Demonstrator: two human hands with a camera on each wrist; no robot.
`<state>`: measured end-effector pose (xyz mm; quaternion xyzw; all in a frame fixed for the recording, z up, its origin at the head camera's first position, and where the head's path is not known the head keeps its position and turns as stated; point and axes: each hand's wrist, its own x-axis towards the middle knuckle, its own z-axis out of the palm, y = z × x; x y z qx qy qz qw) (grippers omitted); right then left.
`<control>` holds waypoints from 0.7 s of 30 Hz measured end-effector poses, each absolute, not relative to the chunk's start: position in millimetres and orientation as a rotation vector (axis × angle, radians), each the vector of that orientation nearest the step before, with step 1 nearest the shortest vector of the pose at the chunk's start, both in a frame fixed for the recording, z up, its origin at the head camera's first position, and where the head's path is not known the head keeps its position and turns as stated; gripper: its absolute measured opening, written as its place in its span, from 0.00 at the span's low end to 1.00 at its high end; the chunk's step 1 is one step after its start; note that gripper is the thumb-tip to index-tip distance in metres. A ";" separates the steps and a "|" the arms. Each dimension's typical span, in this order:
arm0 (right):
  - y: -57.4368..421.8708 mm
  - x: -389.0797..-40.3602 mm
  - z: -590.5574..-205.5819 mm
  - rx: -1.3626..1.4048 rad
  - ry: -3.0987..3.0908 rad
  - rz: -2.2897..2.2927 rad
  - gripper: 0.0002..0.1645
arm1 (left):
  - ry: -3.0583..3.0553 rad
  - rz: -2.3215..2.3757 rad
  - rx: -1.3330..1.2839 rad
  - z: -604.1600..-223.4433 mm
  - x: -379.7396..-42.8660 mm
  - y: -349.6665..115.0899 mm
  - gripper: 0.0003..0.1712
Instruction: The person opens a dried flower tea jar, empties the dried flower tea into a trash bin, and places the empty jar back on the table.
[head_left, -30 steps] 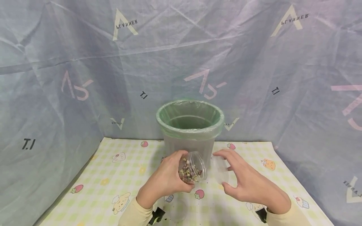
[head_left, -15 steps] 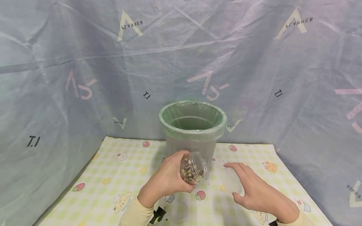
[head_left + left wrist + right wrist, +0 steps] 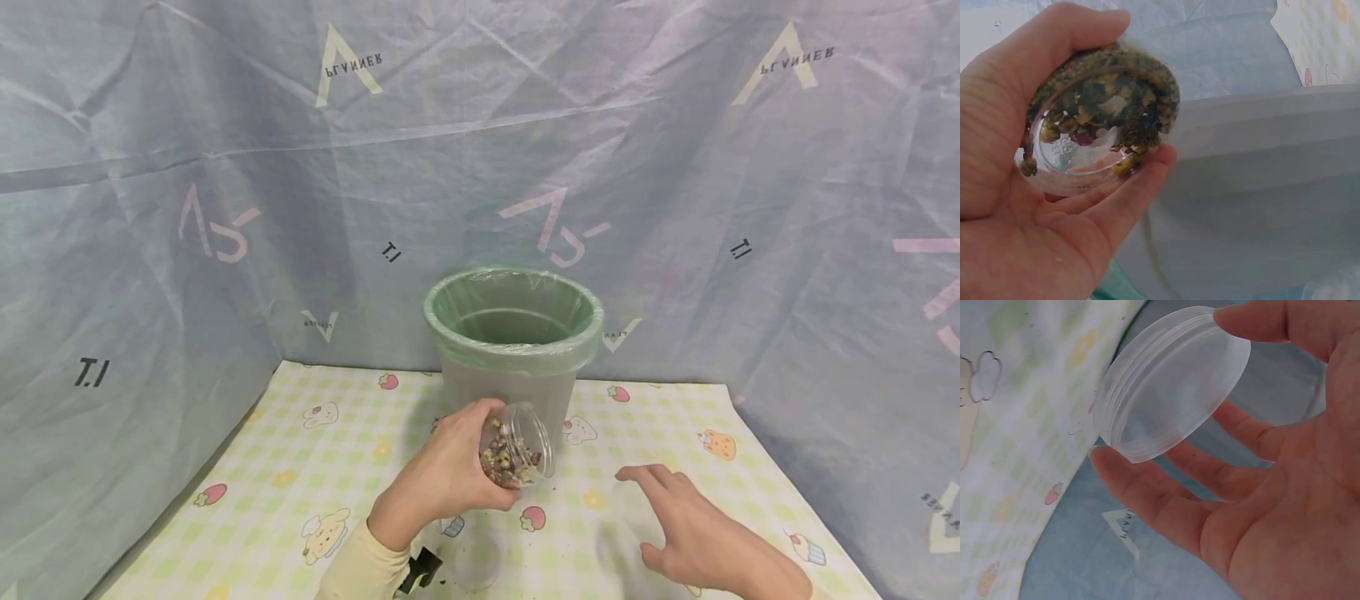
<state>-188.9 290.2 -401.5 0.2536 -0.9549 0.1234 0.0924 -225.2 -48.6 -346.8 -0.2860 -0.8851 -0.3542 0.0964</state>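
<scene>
My left hand (image 3: 442,475) grips a clear plastic jar (image 3: 531,442), tipped on its side with its open mouth to the right. Dried flower buds (image 3: 1085,115), yellowish, brown and dark red, show through its base in the left wrist view. Well to the right, my right hand (image 3: 693,529) holds a round translucent screw lid (image 3: 1175,387) on edge between thumb and fingertips. The lid is only faint in the head view. Jar and lid are apart. Beyond the jar stands a grey bin (image 3: 513,383), lined with a thin green bag (image 3: 517,358).
A checked cloth (image 3: 315,467) with cartoon prints covers the table. On it, below the jar, lies a faint clear round thing (image 3: 477,560), with small dark crumbs nearby. A grey-blue curtain (image 3: 420,167) hangs behind and at both sides.
My right hand has moved right and toward me with the lid, away from the jar. The left hand and the tipped jar have hardly moved.
</scene>
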 end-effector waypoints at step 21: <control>301.8 -182.2 -430.2 0.652 -3.142 0.424 0.45 | -2.616 -1.046 -0.849 -346.1 -225.7 -48.6 0.53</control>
